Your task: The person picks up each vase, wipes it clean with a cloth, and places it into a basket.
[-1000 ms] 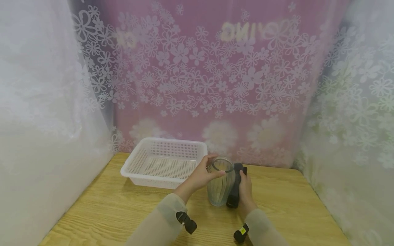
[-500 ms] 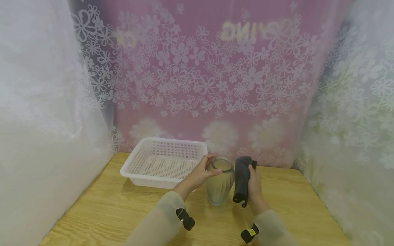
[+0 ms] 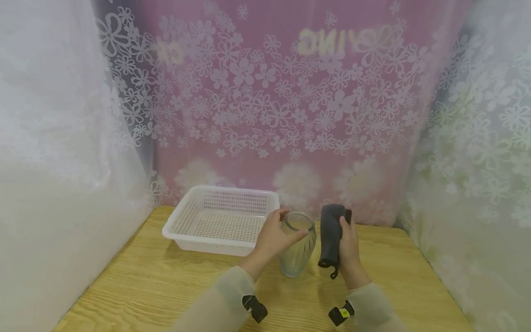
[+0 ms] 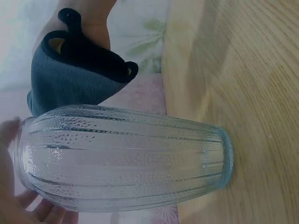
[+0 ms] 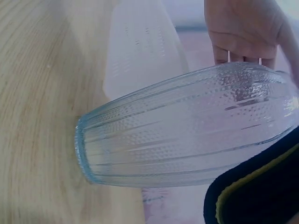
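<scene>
A clear ribbed glass vase point(image 3: 297, 253) stands roughly upright above the wooden table; whether its base touches the wood I cannot tell. My left hand point(image 3: 275, 235) grips it around the neck, thumb at the near side of the rim and fingers behind. To the right, my right hand point(image 3: 350, 244) holds a folded dark grey cloth point(image 3: 330, 235) with a small hanging loop at its lower end. A narrow gap parts cloth and vase in the head view. In the left wrist view the cloth point(image 4: 70, 77) covers most of the right hand.
A white perforated plastic basket point(image 3: 195, 244) sits on the wooden table point(image 3: 137, 286), left of the vase. Behind hangs a pink sheet with white flowers point(image 3: 249, 115). Pale translucent sheets point(image 3: 54, 138) enclose both sides.
My right hand has drawn the cloth away from the vase, to the right and upward. The left hand stays at the vase's neck, its thumb shifted a little along the rim.
</scene>
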A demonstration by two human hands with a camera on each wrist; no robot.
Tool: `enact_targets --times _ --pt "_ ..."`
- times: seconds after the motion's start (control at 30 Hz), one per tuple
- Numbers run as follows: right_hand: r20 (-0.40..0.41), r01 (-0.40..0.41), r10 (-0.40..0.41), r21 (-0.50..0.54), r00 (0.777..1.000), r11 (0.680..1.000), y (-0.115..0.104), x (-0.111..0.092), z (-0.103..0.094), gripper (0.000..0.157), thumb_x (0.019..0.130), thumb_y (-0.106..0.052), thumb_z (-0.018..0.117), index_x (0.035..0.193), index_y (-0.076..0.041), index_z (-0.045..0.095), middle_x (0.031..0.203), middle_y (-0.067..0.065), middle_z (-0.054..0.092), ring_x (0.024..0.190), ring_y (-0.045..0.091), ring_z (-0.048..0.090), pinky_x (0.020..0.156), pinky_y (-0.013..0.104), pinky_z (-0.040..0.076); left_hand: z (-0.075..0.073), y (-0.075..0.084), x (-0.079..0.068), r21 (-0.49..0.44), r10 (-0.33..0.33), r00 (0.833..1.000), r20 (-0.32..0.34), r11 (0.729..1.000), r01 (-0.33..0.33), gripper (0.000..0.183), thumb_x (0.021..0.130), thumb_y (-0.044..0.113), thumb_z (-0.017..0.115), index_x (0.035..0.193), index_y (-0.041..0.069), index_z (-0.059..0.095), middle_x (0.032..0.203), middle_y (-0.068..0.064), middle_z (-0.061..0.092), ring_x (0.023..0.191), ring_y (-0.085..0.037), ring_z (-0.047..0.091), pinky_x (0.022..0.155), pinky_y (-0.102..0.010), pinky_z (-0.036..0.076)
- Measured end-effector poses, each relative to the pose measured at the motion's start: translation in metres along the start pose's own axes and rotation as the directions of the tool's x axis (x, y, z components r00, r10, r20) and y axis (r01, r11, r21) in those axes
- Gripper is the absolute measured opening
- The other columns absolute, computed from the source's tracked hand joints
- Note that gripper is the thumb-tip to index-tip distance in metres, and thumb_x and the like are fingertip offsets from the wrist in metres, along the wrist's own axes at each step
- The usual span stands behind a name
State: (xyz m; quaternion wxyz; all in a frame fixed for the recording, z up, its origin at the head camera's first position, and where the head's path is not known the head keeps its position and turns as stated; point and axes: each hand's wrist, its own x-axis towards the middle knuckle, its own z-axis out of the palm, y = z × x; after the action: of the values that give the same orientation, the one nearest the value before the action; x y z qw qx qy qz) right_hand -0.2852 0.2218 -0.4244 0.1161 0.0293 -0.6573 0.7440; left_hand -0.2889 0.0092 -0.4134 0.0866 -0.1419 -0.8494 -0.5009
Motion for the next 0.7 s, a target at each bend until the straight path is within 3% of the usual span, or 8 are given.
enact_targets --times 0.13,0.33,0.47,0.7 --pt "-0.006 0.011 -0.011 -0.009 1.0 1.0 -0.006 -0.001 0.003 0.052 0.109 -0.047 0.028 0.155 -0.024 0.026 0.13 0.005 0.044 0.103 0.017 0.054 0.082 0.026 0.05 0.0 0.005 -0.002 -0.007 -0.024 1.0 -0.02 1.0 0.023 0.086 0.08 0.063 0.076 0.148 0.02 0.045 0.142 -0.002 0.051 0.13 -0.023 0.05 0.104 -0.045 0.045" --pt "-0.025 0.048 -0.049 -0.027 0.999 0.998 -0.014 -0.001 0.008 0.049 0.109 -0.046 0.031 0.152 -0.022 0.031 0.126 0.007 0.046 0.101 0.019 0.053 0.08 0.026 0.05 -0.006 0.001 0.002 -0.062 0.008 0.998 0.068 0.998 -0.004 0.082 0.084 0.057 0.075 0.15 0.021 0.042 0.146 -0.005 0.047 0.133 -0.028 0.046 0.105 -0.049 0.044" --pt "-0.033 0.127 -0.128 -0.033 0.991 0.991 -0.02 0.001 0.016 0.042 0.11 -0.037 0.033 0.144 -0.013 0.038 0.116 0.01 0.049 0.091 0.019 0.055 0.073 0.027 0.051 -0.01 -0.001 0.005 -0.091 0.029 0.992 0.127 0.996 -0.017 0.082 0.086 0.055 0.075 0.152 0.02 0.041 0.149 -0.007 0.046 0.136 -0.031 0.044 0.106 -0.053 0.043" --pt "-0.074 0.223 -0.232 -0.115 0.97 0.968 -0.022 0.004 0.032 0.042 0.109 -0.033 0.04 0.14 -0.004 0.041 0.107 0.01 0.051 0.081 0.015 0.056 0.065 0.024 0.05 -0.011 -0.005 0.005 -0.109 0.045 0.988 0.149 0.994 -0.029 0.082 0.087 0.054 0.074 0.153 0.018 0.04 0.151 -0.006 0.045 0.138 -0.033 0.042 0.108 -0.054 0.04"
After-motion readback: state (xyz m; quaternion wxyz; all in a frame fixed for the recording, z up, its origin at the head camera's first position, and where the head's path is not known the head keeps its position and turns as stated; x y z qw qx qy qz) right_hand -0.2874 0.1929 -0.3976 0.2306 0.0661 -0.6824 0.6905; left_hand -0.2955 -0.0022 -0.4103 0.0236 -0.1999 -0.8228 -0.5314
